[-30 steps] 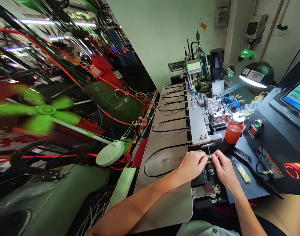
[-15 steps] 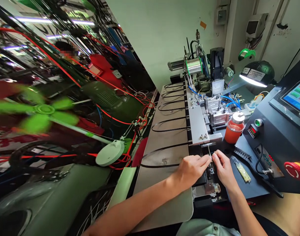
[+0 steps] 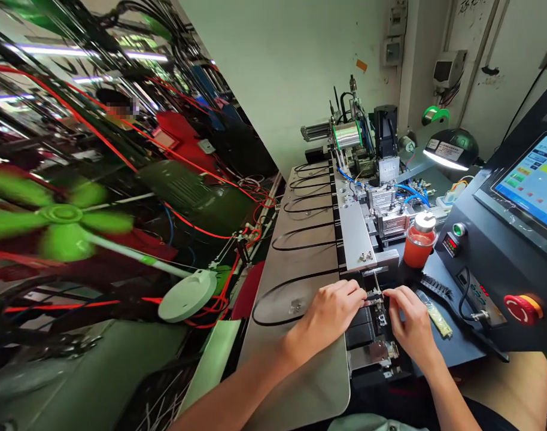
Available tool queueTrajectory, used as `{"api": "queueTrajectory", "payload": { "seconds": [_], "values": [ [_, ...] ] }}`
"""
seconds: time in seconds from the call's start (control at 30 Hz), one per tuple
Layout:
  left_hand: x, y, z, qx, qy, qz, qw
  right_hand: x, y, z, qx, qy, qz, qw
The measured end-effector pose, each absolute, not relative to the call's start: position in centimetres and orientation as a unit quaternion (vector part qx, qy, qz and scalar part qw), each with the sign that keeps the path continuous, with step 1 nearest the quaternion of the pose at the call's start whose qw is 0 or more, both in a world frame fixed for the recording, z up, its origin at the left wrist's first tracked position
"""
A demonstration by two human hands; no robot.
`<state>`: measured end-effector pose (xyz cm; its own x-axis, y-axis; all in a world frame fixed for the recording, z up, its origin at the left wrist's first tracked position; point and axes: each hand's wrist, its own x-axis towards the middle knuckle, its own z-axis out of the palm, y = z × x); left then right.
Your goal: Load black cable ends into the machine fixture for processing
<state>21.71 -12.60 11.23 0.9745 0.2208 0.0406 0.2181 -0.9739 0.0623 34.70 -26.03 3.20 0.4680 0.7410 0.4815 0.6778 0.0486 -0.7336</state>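
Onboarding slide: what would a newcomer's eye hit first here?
Probably the bright green fan at far left, its blades blurred. On the right, a red knob stands out against the dark console, and a red-orange jar stands beyond the right hand.

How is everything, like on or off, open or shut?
Left hand: curled, at the metal fixture
Right hand: curled, beside that fixture
Lamp: on
Touchscreen: lit
Orange jar: upright, lid on
Fan: blurred, seemingly spinning
Brush: lying down
Wire spool: wound
Red button: can't tell if pressed
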Motion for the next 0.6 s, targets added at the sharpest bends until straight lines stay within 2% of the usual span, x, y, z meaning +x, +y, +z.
{"api": "queueTrajectory", "payload": {
  "seconds": [0.37, 0.6],
  "values": [
    [21.7, -12.6, 11.3, 0.994, 0.109, 0.022, 0.018, 34.5, -26.5, 3.6, -0.696, -0.511, 0.008, 0.505],
    [21.4, -12.7, 11.1, 0.994, 0.097, 0.053, 0.012, 35.3, -28.6, 4.0, -0.727, -0.447, -0.065, 0.517]
  ]
}}
